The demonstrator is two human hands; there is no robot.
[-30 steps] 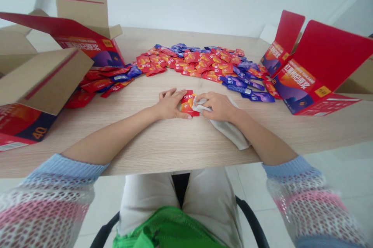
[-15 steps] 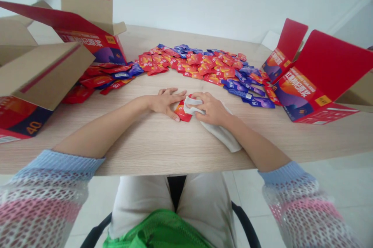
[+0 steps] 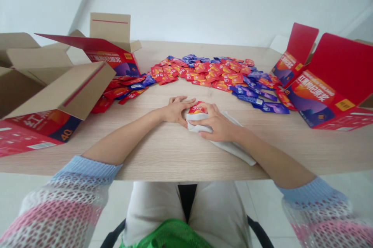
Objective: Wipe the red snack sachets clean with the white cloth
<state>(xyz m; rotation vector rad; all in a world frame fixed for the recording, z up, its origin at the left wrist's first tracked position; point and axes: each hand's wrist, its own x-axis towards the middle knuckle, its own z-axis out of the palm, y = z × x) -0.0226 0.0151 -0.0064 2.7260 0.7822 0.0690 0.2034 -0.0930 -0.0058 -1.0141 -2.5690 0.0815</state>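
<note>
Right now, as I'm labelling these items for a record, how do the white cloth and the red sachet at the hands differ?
The white cloth looks plain, while the red sachet carries orange print. The white cloth looks larger, trailing toward the near edge of the table; the red sachet is small. The white cloth is bunched in the grip of the right hand, whereas the red sachet is partly covered by it.

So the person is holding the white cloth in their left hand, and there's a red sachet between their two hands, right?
Not quite: the head view shows the white cloth in the right hand, not the left hand. The red sachet is between the two hands, just as you said.
</note>
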